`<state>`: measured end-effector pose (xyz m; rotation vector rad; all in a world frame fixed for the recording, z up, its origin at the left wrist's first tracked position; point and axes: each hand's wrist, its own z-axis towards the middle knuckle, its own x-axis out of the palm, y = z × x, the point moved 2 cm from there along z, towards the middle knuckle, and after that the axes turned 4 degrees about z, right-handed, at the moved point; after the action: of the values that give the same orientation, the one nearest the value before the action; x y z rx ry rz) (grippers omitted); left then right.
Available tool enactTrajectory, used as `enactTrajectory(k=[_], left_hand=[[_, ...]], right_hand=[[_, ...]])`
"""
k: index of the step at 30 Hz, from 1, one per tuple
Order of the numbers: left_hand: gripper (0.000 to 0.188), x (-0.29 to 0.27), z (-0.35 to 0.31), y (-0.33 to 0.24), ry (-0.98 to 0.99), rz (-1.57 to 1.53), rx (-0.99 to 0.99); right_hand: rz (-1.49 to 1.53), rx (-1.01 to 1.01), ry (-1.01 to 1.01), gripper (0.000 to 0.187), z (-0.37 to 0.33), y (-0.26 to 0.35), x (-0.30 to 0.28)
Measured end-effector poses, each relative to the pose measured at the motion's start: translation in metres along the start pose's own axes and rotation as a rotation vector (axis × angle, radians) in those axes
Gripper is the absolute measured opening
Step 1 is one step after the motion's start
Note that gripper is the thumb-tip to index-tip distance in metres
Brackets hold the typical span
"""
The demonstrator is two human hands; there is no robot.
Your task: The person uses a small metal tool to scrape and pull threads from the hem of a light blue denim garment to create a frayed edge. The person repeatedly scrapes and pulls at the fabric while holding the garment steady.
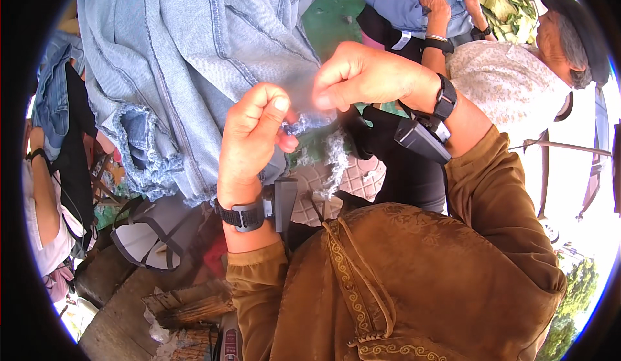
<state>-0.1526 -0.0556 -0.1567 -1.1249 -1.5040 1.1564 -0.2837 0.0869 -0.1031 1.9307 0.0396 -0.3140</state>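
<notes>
A heap of light blue denim garments (pixel 187 44) with frayed hems spreads in front of me. My left hand (pixel 252 131) is closed in a pinch, its fingertips at a frayed denim hem (pixel 310 123). Just to the right and a little farther off, my right hand (pixel 372 73) has thumb and forefinger pressed together. Its fingertips are slightly blurred, and whatever lies between them cannot be made out. A tuft of loose pale threads (pixel 335 162) hangs below the hem. At the left of the heap a frayed leg opening (pixel 139 144) faces me.
At the upper right a co-worker (pixel 511 73) handles another denim piece (pixel 404 5). Another person's arm (pixel 42 196) shows at the far left. A grey-and-white bag with dark straps (pixel 152 238) lies at lower left, near wooden pieces (pixel 194 306). Paving tiles (pixel 310 193) show below my hands.
</notes>
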Motion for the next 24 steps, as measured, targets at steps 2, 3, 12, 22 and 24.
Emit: enactTrajectory(k=[2, 3, 12, 22, 24], left_hand=[[0.017, -0.001, 0.0, 0.0, -0.004, -0.007, 0.015], [0.017, -0.001, 0.0, 0.0, -0.005, -0.011, 0.023], [0.014, -0.001, 0.006, -0.002, -0.271, -0.528, 0.304], [0.012, -0.025, -0.003, 0.018, -0.635, 0.661, 0.456], [0.018, -0.02, 0.001, 0.021, -0.336, -0.054, 0.151]], right_hand=[[0.074, -0.038, 0.024, 0.025, -0.006, 0.004, 0.002], [0.123, -0.062, -0.051, 0.027, -0.008, 0.004, 0.003], [-0.037, -0.215, -0.513, 0.022, -0.002, -0.02, 0.023], [0.73, -0.074, -0.662, 0.016, -0.006, -0.019, -0.003], [0.593, -0.102, -0.671, 0.014, -0.01, -0.011, 0.002]])
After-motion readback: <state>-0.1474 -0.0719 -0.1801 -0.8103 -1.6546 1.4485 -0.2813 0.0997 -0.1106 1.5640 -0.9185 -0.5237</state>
